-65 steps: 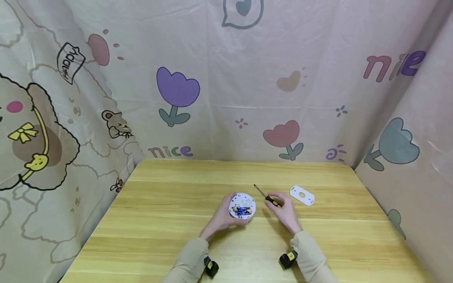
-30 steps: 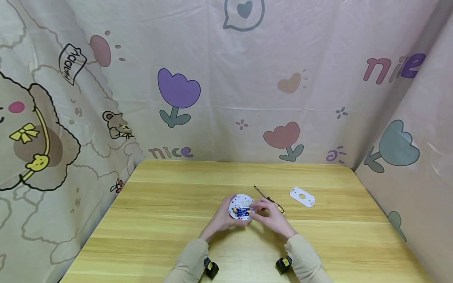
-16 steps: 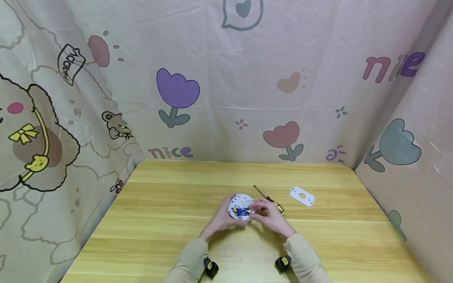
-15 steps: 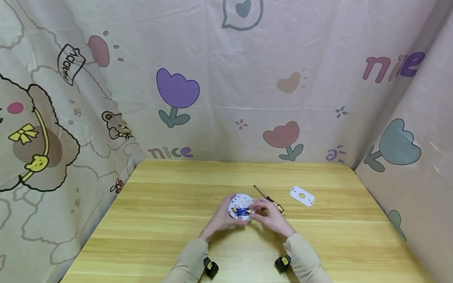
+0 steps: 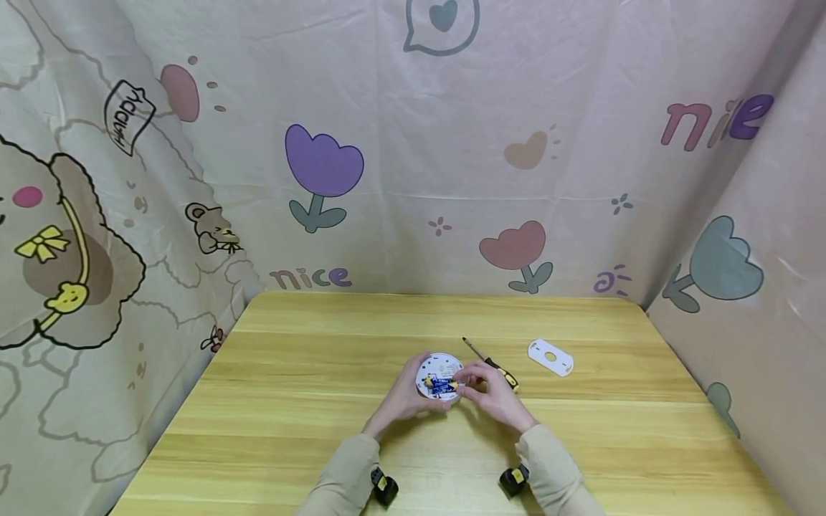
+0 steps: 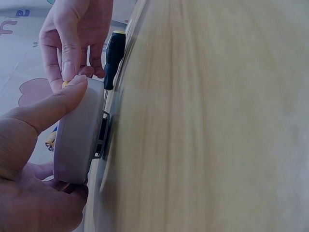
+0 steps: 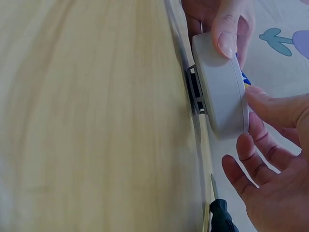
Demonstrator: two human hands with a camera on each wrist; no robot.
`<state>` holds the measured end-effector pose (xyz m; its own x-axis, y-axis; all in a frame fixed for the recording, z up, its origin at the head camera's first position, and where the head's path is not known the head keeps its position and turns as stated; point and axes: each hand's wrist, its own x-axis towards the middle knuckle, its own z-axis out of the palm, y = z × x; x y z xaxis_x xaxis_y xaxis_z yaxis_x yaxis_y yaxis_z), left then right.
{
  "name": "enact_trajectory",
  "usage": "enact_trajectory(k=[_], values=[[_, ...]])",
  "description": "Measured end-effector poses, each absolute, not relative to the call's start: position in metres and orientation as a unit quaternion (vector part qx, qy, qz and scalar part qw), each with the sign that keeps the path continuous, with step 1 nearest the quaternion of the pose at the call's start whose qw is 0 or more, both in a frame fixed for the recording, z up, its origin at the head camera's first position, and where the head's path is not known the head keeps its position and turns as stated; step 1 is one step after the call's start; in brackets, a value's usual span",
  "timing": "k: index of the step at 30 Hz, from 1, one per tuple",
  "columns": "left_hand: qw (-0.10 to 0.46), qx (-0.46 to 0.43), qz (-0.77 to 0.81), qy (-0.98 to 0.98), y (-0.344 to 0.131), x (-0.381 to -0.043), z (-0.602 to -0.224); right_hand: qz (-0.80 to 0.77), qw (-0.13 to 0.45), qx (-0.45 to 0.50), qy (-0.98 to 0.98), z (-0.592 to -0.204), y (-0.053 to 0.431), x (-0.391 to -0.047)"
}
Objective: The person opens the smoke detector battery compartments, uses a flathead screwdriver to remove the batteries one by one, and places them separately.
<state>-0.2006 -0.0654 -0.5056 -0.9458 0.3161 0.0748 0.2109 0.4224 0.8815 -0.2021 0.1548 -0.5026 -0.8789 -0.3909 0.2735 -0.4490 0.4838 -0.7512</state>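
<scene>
My left hand (image 5: pixel 405 394) grips a round white smoke detector (image 5: pixel 434 366) by its rim, with the inner face turned up above the table. Blue-and-yellow batteries (image 5: pixel 442 385) lie in that face. At their right end, the thumb and forefinger of my right hand (image 5: pixel 495 395) pinch a battery; the fingers partly hide it. In the left wrist view, one battery end (image 6: pixel 50 141) sticks out past the edge of the detector (image 6: pixel 77 133). A dark slotted part shows on the detector's underside (image 7: pixel 197 92) in the right wrist view.
Just beyond my right hand lies a screwdriver (image 5: pixel 507 376) with a black-and-yellow handle, its tip pointing to the back left. A white oval plate (image 5: pixel 561 365) with a central hole lies farther right on the wooden table (image 5: pixel 310 387). Printed curtains (image 5: pixel 413 143) stand behind the table.
My right hand has let go of the screwdriver and moved left to the batteries. Since then it has barely shifted, while a battery has tilted slightly. The left hand has kept its grip.
</scene>
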Motion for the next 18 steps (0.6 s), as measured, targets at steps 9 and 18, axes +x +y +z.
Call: enact_trajectory(k=[9,18], values=[[0.047,0.159,0.506,0.846,-0.0641,-0.1994,-0.5024,0.443,0.036,0.230,-0.866,-0.5013,0.1531,-0.2016],[0.046,0.160,0.500,0.850,-0.0637,-0.1985,-0.5018,0.437,0.048,0.240,-0.866,-0.5018,0.1495,-0.1998]])
